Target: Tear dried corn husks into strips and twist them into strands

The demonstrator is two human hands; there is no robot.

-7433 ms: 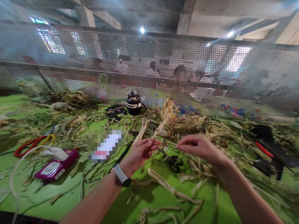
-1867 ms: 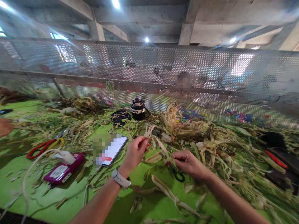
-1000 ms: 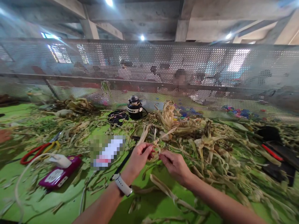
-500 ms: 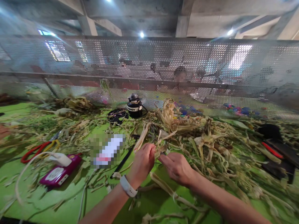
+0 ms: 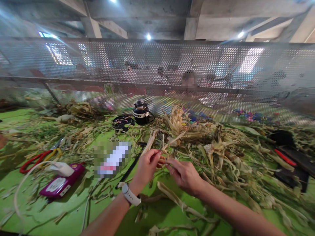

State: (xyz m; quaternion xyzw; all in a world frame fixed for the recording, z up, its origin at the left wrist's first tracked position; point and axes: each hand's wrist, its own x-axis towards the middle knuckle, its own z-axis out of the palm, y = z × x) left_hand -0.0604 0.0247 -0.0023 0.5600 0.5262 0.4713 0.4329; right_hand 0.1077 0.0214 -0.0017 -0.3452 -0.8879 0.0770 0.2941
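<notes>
My left hand (image 5: 147,167), with a white watch (image 5: 130,195) on its wrist, is closed in a pinch on a dried corn husk strip (image 5: 164,150). The strip looks knotted or looped just above the fingertips. Against it, from the right, come the closed fingers of my right hand (image 5: 188,176), pinching the same strip close to my left fingertips. Exactly where the strip runs between the fingers is hidden. A longer pale husk piece (image 5: 150,141) rises behind my left hand. Below both hands, another twisted husk strip (image 5: 174,196) lies on the green table (image 5: 157,214).
Heaped dried husks (image 5: 219,144) spread over the right side. To the left are red-and-yellow-handled scissors (image 5: 36,160), a purple power strip (image 5: 62,180) with a white plug, and a blurred-out phone-like item (image 5: 114,159). A black jar (image 5: 141,113) stands before the perforated metal screen (image 5: 157,62).
My left hand has shifted slightly left and turned, its fingers now more extended around the strip. My right fingertips have moved closer to the left ones. The view has drifted slightly.
</notes>
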